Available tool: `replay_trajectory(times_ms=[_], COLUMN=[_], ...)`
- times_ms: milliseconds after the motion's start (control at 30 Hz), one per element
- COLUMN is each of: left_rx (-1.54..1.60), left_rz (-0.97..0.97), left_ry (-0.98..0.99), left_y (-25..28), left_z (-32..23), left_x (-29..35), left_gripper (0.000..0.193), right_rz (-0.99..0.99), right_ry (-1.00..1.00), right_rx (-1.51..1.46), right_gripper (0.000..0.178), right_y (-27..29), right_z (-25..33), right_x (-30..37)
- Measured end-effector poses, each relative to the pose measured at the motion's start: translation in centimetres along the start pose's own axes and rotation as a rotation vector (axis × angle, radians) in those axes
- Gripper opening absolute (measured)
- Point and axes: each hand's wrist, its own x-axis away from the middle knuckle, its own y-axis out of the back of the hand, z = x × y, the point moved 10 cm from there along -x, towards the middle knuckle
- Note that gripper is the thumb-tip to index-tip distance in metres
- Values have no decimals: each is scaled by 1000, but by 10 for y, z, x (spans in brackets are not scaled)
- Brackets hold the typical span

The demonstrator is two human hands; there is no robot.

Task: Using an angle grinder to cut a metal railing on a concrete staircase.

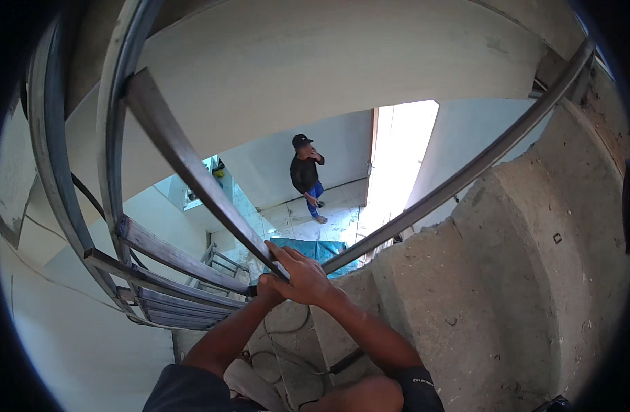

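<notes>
Two bare hands meet near the centre of the frame, at the lower end of a metal bar [198,180]. Your right hand [302,276] lies uppermost, closed on the bar's end, with its fingers over the edge. Your left hand [270,290] sits against it just below and to the left; it is partly covered, so you cannot tell how firmly its fingers close. From this grip the bar slants to the upper left of the frame, its far end overlapping one of two curved metal uprights [111,130]. Just right of your knuckles, a metal rail [493,152] rises to the upper right. To the left of your hands, several metal slats [181,302] fan toward the uprights. Below your wrists, in the lower centre, a cable [298,331] loops over rough concrete steps [480,281], which fill the right of the frame. Beyond your fingers, on a lower level, lies a blue sheet [311,248]. Farther up, at upper centre, a co-worker [303,172] in a dark cap and blue trousers stands on a tiled floor [340,206], one hand raised to the face, left of a bright doorway [401,147].
</notes>
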Motion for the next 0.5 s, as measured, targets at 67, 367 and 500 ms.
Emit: replay_trajectory(times_ms=[67,367,500], left_rx=[78,161,118], left_rz=[724,544,469], left_ry=[526,667,598], left_y=[-65,-16,-34], left_z=[6,20,29], left_x=[-6,-17,-9], left_gripper=[53,58,60], right_rz=[-41,-116,-125], right_ry=[-54,-63,-58], right_rx=[3,-70,-74], right_gripper=[74,55,53], right_y=[18,5,6], right_z=[-11,3,-4], right_x=[3,-12,-11])
